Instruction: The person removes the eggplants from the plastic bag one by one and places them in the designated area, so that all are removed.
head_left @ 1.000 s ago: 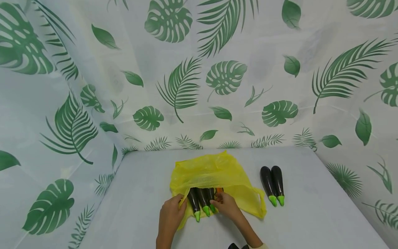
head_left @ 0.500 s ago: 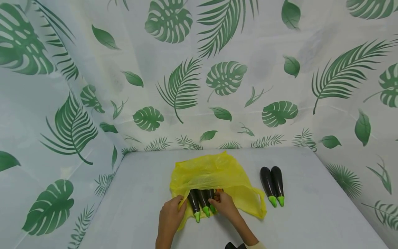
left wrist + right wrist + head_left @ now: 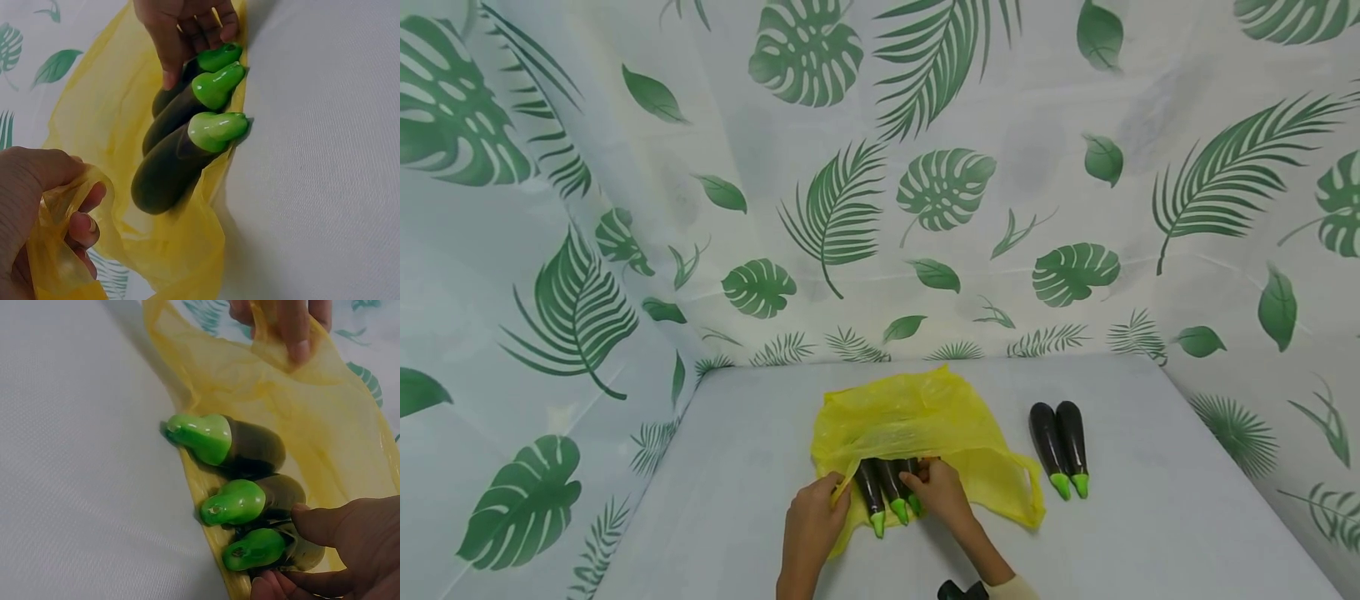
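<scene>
A yellow plastic bag (image 3: 917,404) lies on the table with its mouth toward me. My left hand (image 3: 816,518) grips the left edge of that mouth and lifts it, the thin film bunched between thumb and fingers (image 3: 81,228). Three dark eggplants with green stem ends lie side by side in the opening: a left one (image 3: 870,492), a middle one (image 3: 892,487) and a right one (image 3: 256,549). My right hand (image 3: 943,493) holds the right eggplant, thumb on its upper side and fingers along its far side. The bag hides the eggplants' far ends.
Two more eggplants (image 3: 1060,450) lie together on the white table (image 3: 1150,517), right of the bag. A dark object (image 3: 958,590), cut off by the lower frame edge, sits by my right sleeve (image 3: 1011,588). A leaf-patterned sheet (image 3: 850,208) stands behind and at the sides.
My right hand and forearm have shifted slightly left, with the hand staying at the right eggplant. The left hand keeps its grip on the bag. More of the dark object shows at the bottom.
</scene>
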`<state>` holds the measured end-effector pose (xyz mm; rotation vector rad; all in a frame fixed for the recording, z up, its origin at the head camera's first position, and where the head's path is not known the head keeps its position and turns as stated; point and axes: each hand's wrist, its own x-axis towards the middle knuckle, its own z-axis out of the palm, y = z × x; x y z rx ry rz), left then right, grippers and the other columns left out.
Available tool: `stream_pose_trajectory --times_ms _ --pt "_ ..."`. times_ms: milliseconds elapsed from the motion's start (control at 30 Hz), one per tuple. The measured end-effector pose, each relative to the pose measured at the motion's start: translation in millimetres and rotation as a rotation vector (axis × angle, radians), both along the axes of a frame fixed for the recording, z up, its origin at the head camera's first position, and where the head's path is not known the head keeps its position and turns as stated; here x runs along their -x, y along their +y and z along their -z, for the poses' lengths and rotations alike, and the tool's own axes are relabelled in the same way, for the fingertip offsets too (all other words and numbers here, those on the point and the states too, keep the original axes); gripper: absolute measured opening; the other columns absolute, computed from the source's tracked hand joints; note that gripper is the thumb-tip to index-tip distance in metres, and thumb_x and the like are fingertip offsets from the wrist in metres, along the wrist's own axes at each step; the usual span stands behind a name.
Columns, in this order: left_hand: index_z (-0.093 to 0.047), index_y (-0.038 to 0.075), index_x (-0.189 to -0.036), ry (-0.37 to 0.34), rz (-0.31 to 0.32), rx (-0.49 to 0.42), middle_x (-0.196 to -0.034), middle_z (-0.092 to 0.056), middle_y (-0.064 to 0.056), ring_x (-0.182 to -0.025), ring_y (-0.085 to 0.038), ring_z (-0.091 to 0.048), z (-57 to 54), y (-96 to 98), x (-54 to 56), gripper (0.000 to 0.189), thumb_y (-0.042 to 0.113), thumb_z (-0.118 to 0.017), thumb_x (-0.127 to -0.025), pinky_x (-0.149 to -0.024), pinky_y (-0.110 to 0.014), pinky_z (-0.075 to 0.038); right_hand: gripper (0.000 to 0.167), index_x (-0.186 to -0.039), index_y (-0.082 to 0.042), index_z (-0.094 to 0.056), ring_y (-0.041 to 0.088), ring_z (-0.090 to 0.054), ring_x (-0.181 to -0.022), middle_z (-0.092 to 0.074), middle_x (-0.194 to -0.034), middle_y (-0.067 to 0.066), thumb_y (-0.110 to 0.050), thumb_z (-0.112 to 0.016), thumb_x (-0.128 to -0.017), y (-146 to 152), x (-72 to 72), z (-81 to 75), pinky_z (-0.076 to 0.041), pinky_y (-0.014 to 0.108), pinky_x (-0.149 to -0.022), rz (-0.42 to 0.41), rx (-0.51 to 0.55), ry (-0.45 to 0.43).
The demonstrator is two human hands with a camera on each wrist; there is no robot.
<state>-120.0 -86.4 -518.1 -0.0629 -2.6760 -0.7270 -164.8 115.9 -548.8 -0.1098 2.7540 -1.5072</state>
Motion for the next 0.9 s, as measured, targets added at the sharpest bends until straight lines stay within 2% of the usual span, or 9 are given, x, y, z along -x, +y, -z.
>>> stream_pose_trajectory --times_ms 233,467,700,800,900 --pt "-0.073 0.012 -0.088 -0.024 -0.001 0.004 -0.078 -0.073 0.000 -0.060 -0.005 -0.057 -0.2 1.0 -0.7 0.010 0.019 -0.077 -0.083 -0.053 -0.023 -0.045 0.042 -0.064 -0.012 -0.045 0.008 -0.024 -0.044 -0.028 -0.052 -0.006 -0.033 -0.072 -0.088 -1.6 0.7 -0.8 -0.021 0.023 -0.043 0.046 -0.050 -0.037" --pt "-0.072 0.011 -0.087 -0.006 0.007 -0.003 -0.078 -0.073 -0.001 -0.060 -0.005 -0.058 -1.1 2.1 -1.8 0.009 0.018 -0.077 -0.082 -0.052 -0.023 -0.045 0.038 -0.072 -0.008 -0.058 0.008 -0.032 -0.043 -0.042 -0.053 -0.004 -0.040 -0.072 -0.086 -2.9 1.1 0.7 -0.025 0.023 -0.041 0.079 -0.096 -0.029" --pt "-0.072 0.012 -0.088 -0.019 0.000 0.008 -0.079 -0.073 0.000 -0.061 -0.006 -0.059 1.3 2.3 -2.3 0.010 0.019 -0.077 -0.082 -0.053 -0.023 -0.044 0.039 -0.073 -0.010 -0.056 0.010 -0.040 -0.046 -0.047 -0.056 -0.002 -0.044 -0.073 -0.084 -5.3 -0.6 1.4 -0.029 0.024 -0.042 0.108 -0.151 -0.042" --pt "-0.072 0.012 -0.087 -0.018 -0.003 0.013 -0.078 -0.073 -0.001 -0.061 -0.005 -0.059 1.1 1.9 -1.8 0.010 0.019 -0.077 -0.082 -0.052 -0.023 -0.044 0.039 -0.072 -0.011 -0.056 0.010 -0.039 -0.045 -0.046 -0.055 -0.003 -0.043 -0.073 -0.084 -6.4 0.2 0.9 -0.029 0.025 -0.041 0.115 -0.157 -0.041" --pt "-0.072 0.011 -0.088 -0.022 0.000 0.008 -0.079 -0.073 -0.001 -0.060 -0.005 -0.057 0.4 0.8 -0.2 0.011 0.020 -0.077 -0.083 -0.053 -0.022 -0.044 0.041 -0.065 -0.013 -0.051 0.010 -0.035 -0.043 -0.040 -0.052 -0.005 -0.041 -0.073 -0.085 -7.2 2.3 -0.7 -0.025 0.024 -0.040 0.119 -0.151 -0.037"
